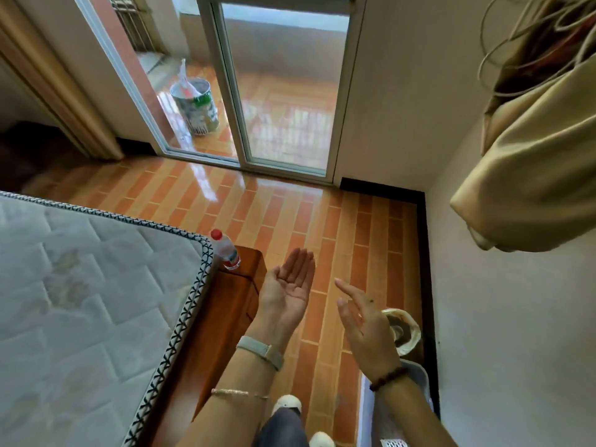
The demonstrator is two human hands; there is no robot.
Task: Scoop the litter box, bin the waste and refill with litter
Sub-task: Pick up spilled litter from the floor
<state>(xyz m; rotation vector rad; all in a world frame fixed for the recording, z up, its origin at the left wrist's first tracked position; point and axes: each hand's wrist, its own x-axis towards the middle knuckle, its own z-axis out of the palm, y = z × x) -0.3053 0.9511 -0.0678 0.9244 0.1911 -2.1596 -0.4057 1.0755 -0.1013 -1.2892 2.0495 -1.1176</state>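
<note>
My left hand (290,285) is held palm up over the tiled floor, fingers together and empty. My right hand (364,324) hovers beside it, fingers spread, holding nothing. A pale grey litter box (416,379) lies against the right wall below my right wrist, mostly hidden by my forearm. Just beyond it stands a cream sack (404,330) with its top rolled open and a dark inside. A bin (196,106) lined with a printed bag stands far off on the balcony past the sliding door.
A bare mattress (90,301) on a wooden bed frame (232,304) fills the left. A water bottle (225,250) stands on the frame's corner. The glass sliding door (283,91) is ahead, with a tan curtain (532,162) at the upper right. My slippered feet (287,404) are below.
</note>
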